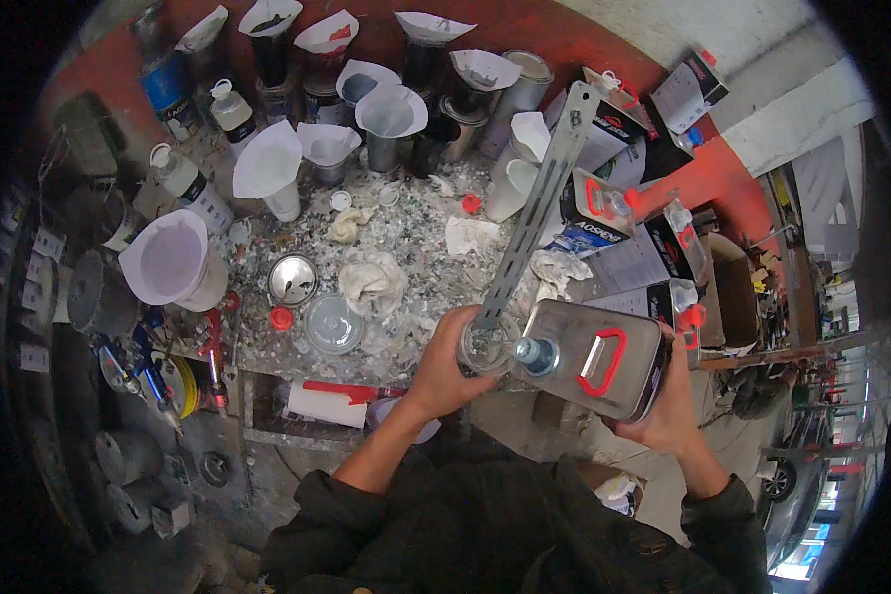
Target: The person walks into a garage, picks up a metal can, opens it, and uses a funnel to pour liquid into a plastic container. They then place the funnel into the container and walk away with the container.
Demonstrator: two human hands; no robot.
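Observation:
My left hand (445, 364) is wrapped around a clear cup (469, 355) at the bench's front edge. A long slotted metal strip (538, 200) stands tilted in the cup, its upper end leaning away to the right. With my right hand (664, 416) I grip a rectangular metal can (564, 319) by its far right end. The can is tipped, its grey spout (536, 355) at the cup's rim, and a thin clear stream seems to run between them. A red carrying handle (601, 362) lies on the can's top. How full the cup is, I cannot tell.
Paper strainers (392, 111) sit in cups and tins along the back. Several solvent cans (601, 204) crowd the right side. On the paint-crusted bench (431, 297) lie a crumpled rag (373, 282), a clear lid (333, 324) and a round tin lid (292, 280). Spray guns (214, 356) hang at the left front.

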